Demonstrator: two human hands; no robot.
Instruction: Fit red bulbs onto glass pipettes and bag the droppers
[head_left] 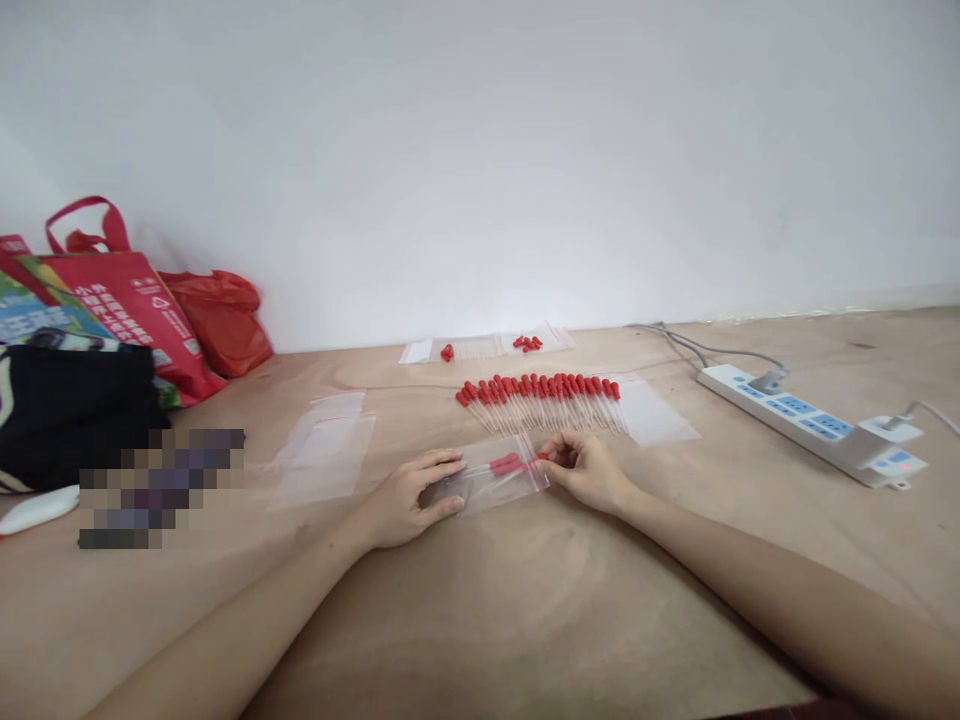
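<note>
Bag point(480, 492), clear with a red zip line, lies on the desk point(480, 620) between the hands, mouth turned toward the desk's right edge. Left hand point(420, 497) is spread, thumb and fingers apart, tips resting on the bag's closed end. Right hand point(581, 465) pinches the red bulb of a dropper point(543, 457) at the mouth, stem seemingly inside. Other red bulbs show through the film (about two, blurred by plastic).

Row of droppers point(517, 387) lies just beyond, bulbs toward the desk's far edge, stems toward the near edge. Spare bags point(322, 460) sit nearer the left edge; small red bulbs point(527, 344) lie on the plastic at the far edge. Power strip point(795, 405) is off to the right, well apart.

Doing it well, my read: press the closed end down firmly so the bag can't slide, feed low and parallel to the desk, stem clear of the zip lips, bulbs lined up. Steep tip could snag the film; squeezing the bulb hard could bend the stem joint.
</note>
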